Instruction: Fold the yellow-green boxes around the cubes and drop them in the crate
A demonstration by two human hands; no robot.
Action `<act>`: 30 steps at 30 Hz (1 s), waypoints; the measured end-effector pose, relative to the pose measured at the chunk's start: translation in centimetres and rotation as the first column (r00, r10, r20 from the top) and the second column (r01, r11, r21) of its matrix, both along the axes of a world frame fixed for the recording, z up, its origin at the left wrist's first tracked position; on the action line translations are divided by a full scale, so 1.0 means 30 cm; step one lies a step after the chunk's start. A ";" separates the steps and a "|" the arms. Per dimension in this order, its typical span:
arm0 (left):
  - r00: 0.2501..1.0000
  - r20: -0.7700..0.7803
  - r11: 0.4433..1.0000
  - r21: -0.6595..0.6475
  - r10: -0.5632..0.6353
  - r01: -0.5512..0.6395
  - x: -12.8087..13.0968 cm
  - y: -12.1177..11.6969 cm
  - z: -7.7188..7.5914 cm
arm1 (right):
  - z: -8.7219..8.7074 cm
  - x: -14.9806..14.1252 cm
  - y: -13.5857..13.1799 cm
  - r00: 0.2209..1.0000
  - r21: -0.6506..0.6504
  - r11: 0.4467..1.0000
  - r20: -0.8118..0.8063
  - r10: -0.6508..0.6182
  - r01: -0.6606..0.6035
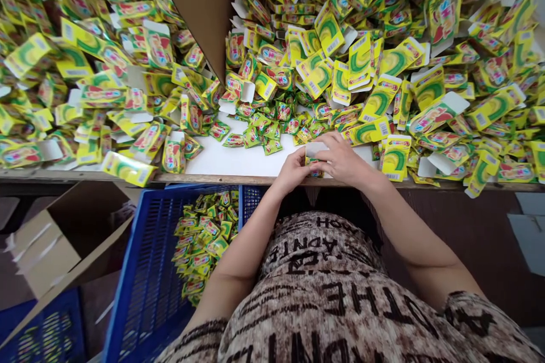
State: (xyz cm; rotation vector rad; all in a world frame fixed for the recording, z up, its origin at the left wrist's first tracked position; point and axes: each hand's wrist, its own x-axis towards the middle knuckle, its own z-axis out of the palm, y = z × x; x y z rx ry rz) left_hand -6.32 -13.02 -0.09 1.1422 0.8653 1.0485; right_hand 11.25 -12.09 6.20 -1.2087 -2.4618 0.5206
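Observation:
My left hand [293, 171] and my right hand [343, 157] meet at the near edge of the white table [238, 161]. Together they grip a small yellow-green carton [315, 154] with its white flap up. My fingers are curled around it on both sides. Just beyond my hands lies a scatter of small green-and-red sachets [266, 127]. Large heaps of flat yellow-green cartons [383, 57] cover the table to the right and left.
A brown cardboard sheet [200, 5] stands upright between the two carton heaps. Below the table edge a blue plastic crate [145, 272] holds several filled packs. An open cardboard box [63, 238] sits on the floor at the left.

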 end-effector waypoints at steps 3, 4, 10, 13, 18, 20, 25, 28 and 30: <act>0.999 -0.014 0.999 -0.015 0.030 -0.030 0.008 0.000 -0.006 | -0.014 0.015 -0.026 0.977 -0.085 0.995 -0.204 -0.059 0.043; 0.999 -0.012 0.999 -0.029 0.036 -0.036 0.011 -0.001 -0.008 | -0.025 0.017 -0.036 0.931 -0.134 0.985 -0.333 -0.150 0.111; 0.999 -0.043 0.999 -0.047 -0.008 0.006 -0.010 -0.011 0.007 | -0.123 0.000 -0.078 0.433 -0.683 0.716 -0.607 -0.666 0.145; 0.998 0.038 0.994 -0.093 -0.055 0.058 -0.043 -0.025 0.030 | -0.129 -0.013 -0.070 0.397 -0.759 0.651 -0.590 -0.703 0.024; 0.992 0.124 0.961 -0.277 0.027 0.009 -0.057 -0.021 0.057 | -0.099 -0.047 -0.046 0.447 -0.763 0.641 -0.547 -0.708 0.083; 0.985 0.134 0.918 -0.393 0.113 -0.052 -0.049 -0.007 0.065 | -0.098 -0.061 -0.047 0.491 -0.646 0.735 -0.581 -0.649 0.206; 0.973 0.160 0.876 -0.476 0.169 -0.074 -0.027 0.008 0.078 | -0.111 -0.067 -0.060 0.582 -0.490 0.829 -0.603 -0.545 0.268; 0.965 0.175 0.913 -0.393 0.193 -0.111 -0.016 -0.006 0.076 | -0.108 -0.058 -0.059 0.575 -0.483 0.838 -0.622 -0.532 0.253; 0.956 0.169 0.941 -0.284 0.239 -0.185 -0.012 -0.019 0.071 | -0.101 -0.051 -0.056 0.566 -0.475 0.854 -0.653 -0.504 0.212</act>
